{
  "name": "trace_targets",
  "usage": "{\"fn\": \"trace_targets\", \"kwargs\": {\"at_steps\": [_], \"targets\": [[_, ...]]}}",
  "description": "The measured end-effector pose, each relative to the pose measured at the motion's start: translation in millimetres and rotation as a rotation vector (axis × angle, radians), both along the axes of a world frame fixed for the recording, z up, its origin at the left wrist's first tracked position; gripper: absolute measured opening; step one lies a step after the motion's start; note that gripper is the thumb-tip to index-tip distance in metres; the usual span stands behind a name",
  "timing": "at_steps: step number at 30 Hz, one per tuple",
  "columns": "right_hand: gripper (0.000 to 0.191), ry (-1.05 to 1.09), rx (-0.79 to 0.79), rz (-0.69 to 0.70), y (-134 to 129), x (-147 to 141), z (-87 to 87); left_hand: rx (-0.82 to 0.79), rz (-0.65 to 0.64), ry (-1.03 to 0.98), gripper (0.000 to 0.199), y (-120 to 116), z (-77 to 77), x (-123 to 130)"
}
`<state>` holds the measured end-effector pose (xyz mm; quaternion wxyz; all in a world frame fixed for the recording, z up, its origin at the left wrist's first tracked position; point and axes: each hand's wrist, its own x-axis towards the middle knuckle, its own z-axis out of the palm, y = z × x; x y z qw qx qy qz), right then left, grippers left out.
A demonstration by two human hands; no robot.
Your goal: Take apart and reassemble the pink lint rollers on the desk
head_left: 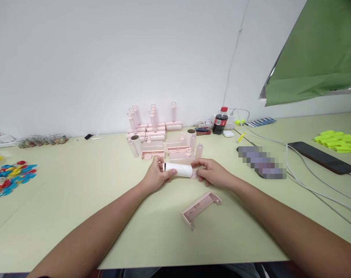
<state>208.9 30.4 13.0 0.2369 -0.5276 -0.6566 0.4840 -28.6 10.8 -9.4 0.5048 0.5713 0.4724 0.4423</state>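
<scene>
Back from the surface's point(77, 173) front edge, the left hand point(155, 177) is gripping a white roll point(181, 170); the half-curled right hand point(212, 172), hold unclear, is apparently fitting a pink end cap point(194, 175), the next move calling for straight alignment.

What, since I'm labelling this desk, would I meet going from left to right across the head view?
Colourful pieces, small black object, left hand, white roll, right hand, black phone.

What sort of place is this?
Likely a small workshop or craft room: a long pale-green table, matching pink holders grouped by the wall, and a spread of colourful pieces.
</scene>
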Motion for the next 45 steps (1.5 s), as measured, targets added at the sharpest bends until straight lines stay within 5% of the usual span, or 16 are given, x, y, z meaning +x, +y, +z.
{"fn": "trace_targets", "kwargs": {"at_steps": [8,16,21,28,35,45], "targets": [[0.051,0.151,0.149,0.189,-5,2,-1.4,-0.03,0.029,-0.091,0.062,-5,6.7,3],[0.047,0.348,0.051,0.134,-8,-6,-2.5,-0.044,-0.018,-0.17,0.063,-10,4.3,12],[0.045,0.42,0.25,-0.033,-10,-1,5.3,-0.069,-0.02,-0.096,0.048,-10,3.5,12],[0.038,0.054,0.72,-0.329,-8,18,27.3,0.086,0.06,0.409,0.024,-14,10.2,13],[0.042,-0.324,0.59,-0.337,1,21,28.2,0.084,0.056,0.495,0.032,-8,7.0,8],[0.057,-0.388,0.463,-0.279,5,20,20.0,0.154,0.054,0.462,0.03,-12,7.7,7]]}}
